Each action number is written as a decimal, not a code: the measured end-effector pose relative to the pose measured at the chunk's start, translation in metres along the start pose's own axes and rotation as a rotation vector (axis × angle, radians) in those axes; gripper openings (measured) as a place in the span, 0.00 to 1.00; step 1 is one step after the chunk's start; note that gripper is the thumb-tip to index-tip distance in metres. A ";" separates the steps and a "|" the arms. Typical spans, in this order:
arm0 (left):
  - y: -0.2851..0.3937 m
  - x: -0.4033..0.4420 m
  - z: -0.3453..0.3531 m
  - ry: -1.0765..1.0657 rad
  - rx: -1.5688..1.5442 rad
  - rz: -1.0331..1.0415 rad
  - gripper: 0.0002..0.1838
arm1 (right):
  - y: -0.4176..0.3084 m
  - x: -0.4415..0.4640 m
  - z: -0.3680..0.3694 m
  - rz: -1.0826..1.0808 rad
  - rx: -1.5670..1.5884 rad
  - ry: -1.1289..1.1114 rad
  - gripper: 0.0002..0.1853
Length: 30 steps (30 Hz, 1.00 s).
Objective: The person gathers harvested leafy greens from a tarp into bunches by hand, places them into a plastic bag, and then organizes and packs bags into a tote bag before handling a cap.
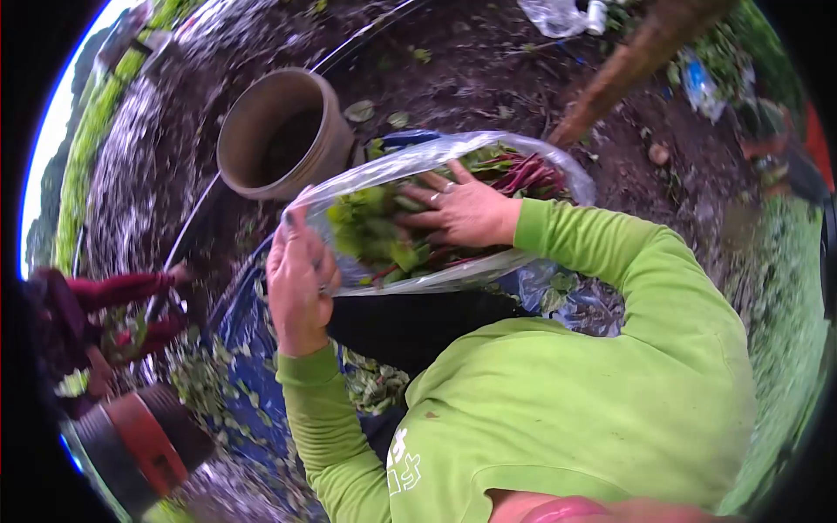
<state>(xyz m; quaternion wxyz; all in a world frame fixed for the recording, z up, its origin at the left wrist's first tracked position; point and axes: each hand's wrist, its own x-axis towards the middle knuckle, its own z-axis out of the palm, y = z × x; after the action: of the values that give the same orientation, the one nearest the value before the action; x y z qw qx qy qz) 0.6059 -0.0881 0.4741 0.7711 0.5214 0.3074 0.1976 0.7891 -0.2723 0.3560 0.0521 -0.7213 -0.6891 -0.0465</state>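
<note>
Green shirt (575,392) is seen nearest; at its eleven o'clock, the bag (392,173) is clamped at the rim by the left hand (299,279), apparently to hold it open, while greens (356,218) inside are touched by the right hand (471,209), fingers apart.

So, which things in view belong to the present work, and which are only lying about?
Apparently in use:
left hand
right hand
clear plastic bag
red-stemmed leaves

Seemingly just lying about:
brown bucket
black container with red band
loose plastic
</note>
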 end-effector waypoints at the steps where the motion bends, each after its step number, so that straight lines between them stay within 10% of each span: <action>1: -0.005 -0.006 -0.008 -0.068 -0.002 -0.003 0.20 | 0.005 0.003 0.009 0.031 0.025 -0.141 0.33; 5: -0.018 -0.003 -0.045 -0.114 -0.142 0.047 0.21 | 0.014 0.046 -0.024 0.198 0.689 -0.577 0.32; 10: -0.014 0.012 -0.062 -0.137 -0.184 -0.006 0.20 | -0.001 -0.018 -0.151 0.103 0.885 -0.248 0.26; 12: -0.018 0.019 -0.067 -0.142 -0.181 0.011 0.19 | -0.012 -0.060 -0.171 0.672 0.963 -0.060 0.18; 16: -0.033 0.024 -0.080 -0.215 -0.289 0.035 0.21 | -0.003 -0.166 -0.094 0.948 -0.096 -0.008 0.35; 18: -0.035 0.021 -0.082 -0.156 -0.263 0.074 0.19 | -0.006 -0.177 -0.060 1.439 1.058 0.190 0.34; 21: -0.047 0.027 -0.090 -0.101 -0.440 0.058 0.15 | 0.021 -0.179 -0.006 1.132 0.646 0.408 0.18; 26: -0.040 0.047 -0.111 0.126 -0.572 -0.008 0.15 | 0.027 -0.108 -0.058 0.831 0.167 0.679 0.17; 30: -0.037 0.065 -0.114 0.079 -0.560 0.066 0.14 | 0.038 -0.029 -0.049 0.868 1.028 1.184 0.18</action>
<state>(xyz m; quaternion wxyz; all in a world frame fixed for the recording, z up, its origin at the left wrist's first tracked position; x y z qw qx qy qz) 0.5751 0.0163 0.3917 0.8657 0.2898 0.2537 0.3198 0.8261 -0.3095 0.4004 0.7289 -0.6637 -0.1515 -0.0728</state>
